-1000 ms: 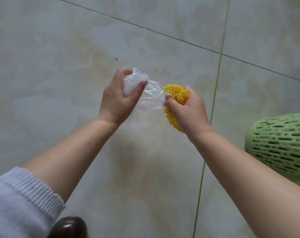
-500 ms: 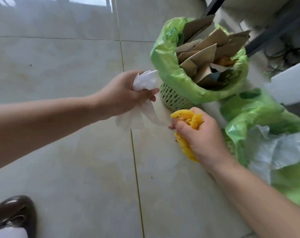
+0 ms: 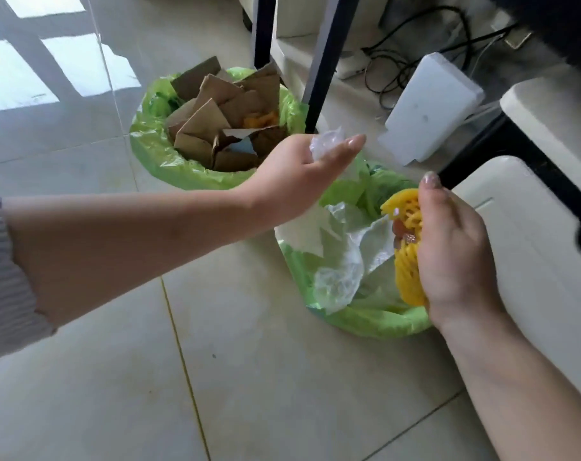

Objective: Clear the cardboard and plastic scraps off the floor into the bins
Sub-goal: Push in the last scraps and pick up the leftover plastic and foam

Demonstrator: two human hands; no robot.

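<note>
- left hand [image 3: 302,174] is hovering over the far-left edge of the near bin [image 3: 365,321]; its grip is loosening around a clear plastic scrap [image 3: 325,144], fingers half spread, scrap resting against the palm; the bin mouth is lying straight below and slightly right of it
- right hand [image 3: 452,251] is clamping a yellow foam net [image 3: 407,247] tight; net's long axis is running near-to-far, hanging over the bin's right rim; this hand is nearer the bin mouth
- judgement: both drops are needing only a release, no reach
- count: two bins, both green-lined; far bin [image 3: 149,141] is carrying cardboard scraps [image 3: 216,114], near bin holding plastic film [image 3: 342,257]; two scraps in hand, one per hand
- floor [image 3: 249,377] in view is showing no loose scraps
</note>
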